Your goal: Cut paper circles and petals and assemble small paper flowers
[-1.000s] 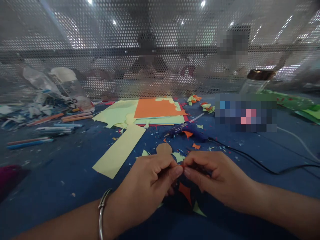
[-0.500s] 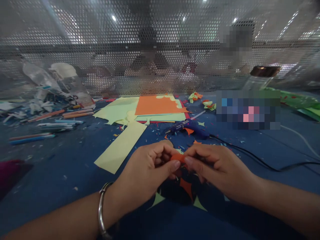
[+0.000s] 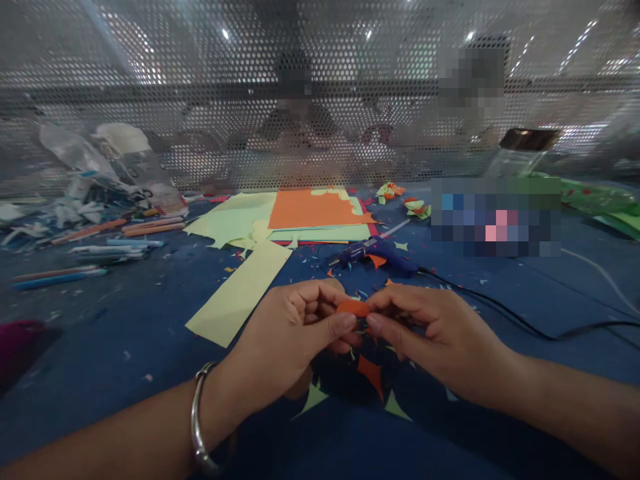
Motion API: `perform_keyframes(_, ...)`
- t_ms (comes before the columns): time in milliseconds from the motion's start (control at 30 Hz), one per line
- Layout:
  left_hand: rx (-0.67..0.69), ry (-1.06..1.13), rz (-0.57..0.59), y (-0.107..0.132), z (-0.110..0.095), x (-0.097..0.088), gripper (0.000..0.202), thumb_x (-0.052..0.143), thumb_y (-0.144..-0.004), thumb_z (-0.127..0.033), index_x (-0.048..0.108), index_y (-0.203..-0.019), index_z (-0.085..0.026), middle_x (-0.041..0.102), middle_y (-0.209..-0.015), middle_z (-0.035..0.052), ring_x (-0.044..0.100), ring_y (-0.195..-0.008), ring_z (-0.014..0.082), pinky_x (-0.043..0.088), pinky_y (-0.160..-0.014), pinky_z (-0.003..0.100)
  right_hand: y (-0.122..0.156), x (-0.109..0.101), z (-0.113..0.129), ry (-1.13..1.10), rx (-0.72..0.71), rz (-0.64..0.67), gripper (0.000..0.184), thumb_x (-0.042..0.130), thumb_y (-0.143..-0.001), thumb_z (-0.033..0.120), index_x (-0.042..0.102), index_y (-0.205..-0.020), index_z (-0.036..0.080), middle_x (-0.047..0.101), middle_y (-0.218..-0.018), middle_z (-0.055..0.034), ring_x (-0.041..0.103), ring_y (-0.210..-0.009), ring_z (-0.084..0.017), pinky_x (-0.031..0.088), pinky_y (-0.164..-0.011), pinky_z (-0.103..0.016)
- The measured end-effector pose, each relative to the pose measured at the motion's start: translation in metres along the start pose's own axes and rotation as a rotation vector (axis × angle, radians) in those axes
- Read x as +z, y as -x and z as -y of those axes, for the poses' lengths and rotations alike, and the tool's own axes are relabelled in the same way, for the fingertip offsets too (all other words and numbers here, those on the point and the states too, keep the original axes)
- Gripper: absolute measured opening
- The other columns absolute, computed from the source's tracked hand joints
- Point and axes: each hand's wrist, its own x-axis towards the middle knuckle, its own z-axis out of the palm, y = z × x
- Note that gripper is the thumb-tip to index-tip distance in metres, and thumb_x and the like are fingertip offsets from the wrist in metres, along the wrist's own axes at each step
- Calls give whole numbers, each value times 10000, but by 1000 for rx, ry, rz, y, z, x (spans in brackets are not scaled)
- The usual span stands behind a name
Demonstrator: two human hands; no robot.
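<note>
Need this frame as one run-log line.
left hand: pinching small orange paper piece; right hand: at its right edge, grip unclear; beyond both hands: blue glue gun; beyond left hand: pale yellow paper strip

I can't see all of the orange piece [image 3: 353, 308]: the left hand's [image 3: 295, 333] thumb covers part, and its other end is lost at the right hand's [image 3: 440, 327] fingertips. A blocky blur [image 3: 480, 217] masks the bottle's [image 3: 520, 160] foot. The cord [image 3: 555, 339] leaves my view rightward, the magenta thing [image 3: 20, 343] leftward. Behind the mesh [image 3: 200, 73], people [image 3: 300, 127] are indistinct.
</note>
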Motion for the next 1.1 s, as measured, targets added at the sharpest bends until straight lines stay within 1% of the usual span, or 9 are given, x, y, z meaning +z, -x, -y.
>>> perform_keyframes(167,62,-99,40,1,4,0,117,741,-875,-260,706,-856,-151,694,-786,4,671,-725,90,557,-651,168,1,0,2,11,-12,-3,217,546,-981,289,698,-858,196,612,-645,30,538,-561,-98,416,-524,-216)
perform_keyframes(233,56,-107,7,1,2,1,107,730,-870,-237,689,-822,-151,686,-748,-2,668,-682,89,548,-620,167,1,-4,2,25,-25,-16,210,550,-977,290,698,-860,198,621,-653,26,534,-555,-98,416,-516,-214)
perform_keyframes(367,-13,-34,-111,-1,-4,1,130,728,-853,-225,640,-785,-158,682,-695,-15,687,-605,103,543,-560,177,0,-22,-3,181,-15,-106,202,562,-975,318,708,-887,209,682,-735,-1,551,-599,-115,415,-530,-230)
perform_keyframes(400,-15,-12,-133,-1,-4,0,138,726,-856,-237,635,-783,-163,685,-691,-16,691,-602,107,545,-557,181,0,-27,-5,199,16,-95,216,564,-974,345,707,-882,212,688,-749,-5,552,-608,-120,413,-526,-233)
perform_keyframes(533,18,11,-164,-2,-2,-3,168,728,-872,-280,638,-780,-171,696,-695,-17,682,-598,102,545,-558,182,0,-43,-12,329,146,81,305,559,-971,446,670,-799,219,614,-619,14,510,-533,-123,362,-491,-251)
perform_keyframes(633,32,4,-173,-3,-1,-5,190,737,-881,-293,644,-770,-169,695,-682,-22,668,-583,88,542,-556,172,1,-48,-16,516,131,160,264,572,-947,419,650,-797,216,646,-691,-8,533,-540,-134,353,-511,-269)
perform_keyframes(800,29,11,-176,-4,-1,-5,170,733,-885,-259,646,-768,-171,684,-661,-30,653,-573,75,525,-544,156,2,-47,-25,700,67,174,143,570,-906,339,633,-854,221,661,-810,-36,569,-609,-172,369,-562,-298)
perform_keyframes(967,15,27,-127,-3,0,-3,149,740,-889,-263,659,-798,-177,676,-676,-29,657,-604,78,511,-547,156,2,-44,-28,744,56,168,148,508,-906,280,569,-782,228,634,-784,-34,559,-638,-186,370,-576,-309)
perform_keyframes(1100,4,44,-113,-2,0,-3,214,778,-870,-318,659,-767,-173,681,-720,-24,661,-634,76,492,-549,154,0,-44,-24,590,24,67,193,508,-949,345,591,-827,222,645,-844,-39,588,-703,-181,424,-630,-312)
